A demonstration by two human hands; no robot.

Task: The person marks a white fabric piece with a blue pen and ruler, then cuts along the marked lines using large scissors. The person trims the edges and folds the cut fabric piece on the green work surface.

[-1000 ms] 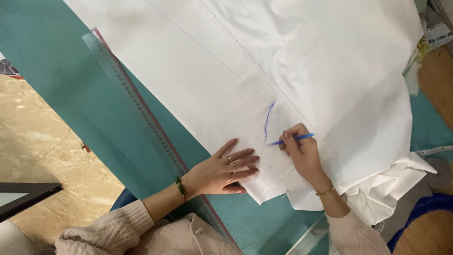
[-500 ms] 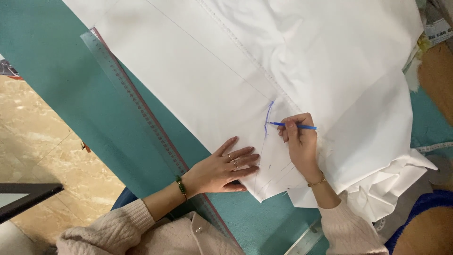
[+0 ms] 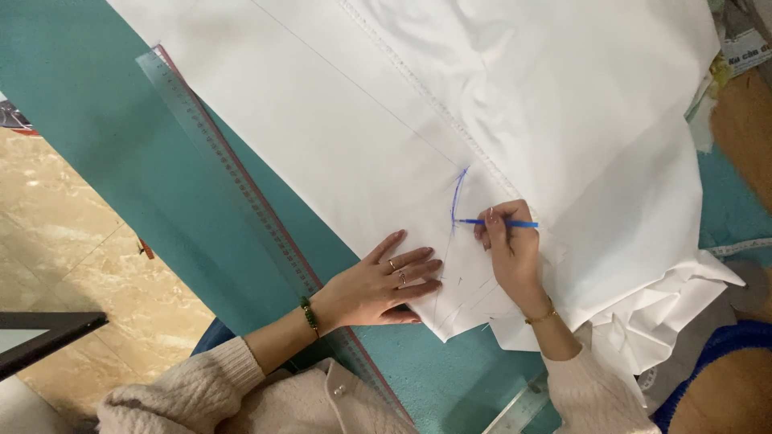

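Teal covering runs across the counter (image 3: 104, 153) under me, with beige stone floor (image 3: 72, 281) showing past its near-left edge. Over the counter lies a wide sheet of white fabric (image 3: 386, 104), creased toward the right, with a stitched seam line running diagonally through it.

I see my right hand (image 3: 511, 249) resting on the fabric, its grip closed around a blue pen (image 3: 498, 223) that lies nearly level, tip pointing left. The tip touches the bottom of a curved blue line (image 3: 458, 193) drawn on the cloth. A thin gold bracelet (image 3: 543, 316) circles that wrist.

My left hand (image 3: 378, 285) lies flat and open on the lower corner of the fabric, fingers spread toward the right, holding nothing, only pressing the cloth down. It wears rings, and a green bead bracelet (image 3: 308, 316) sits at the wrist.

Beside the fabric's left edge a long clear ruler (image 3: 233, 181) lies diagonally on the teal surface, passing beneath my left forearm. Both sleeves are pale knit. Faint pencil marks show on the cloth between the two hands.
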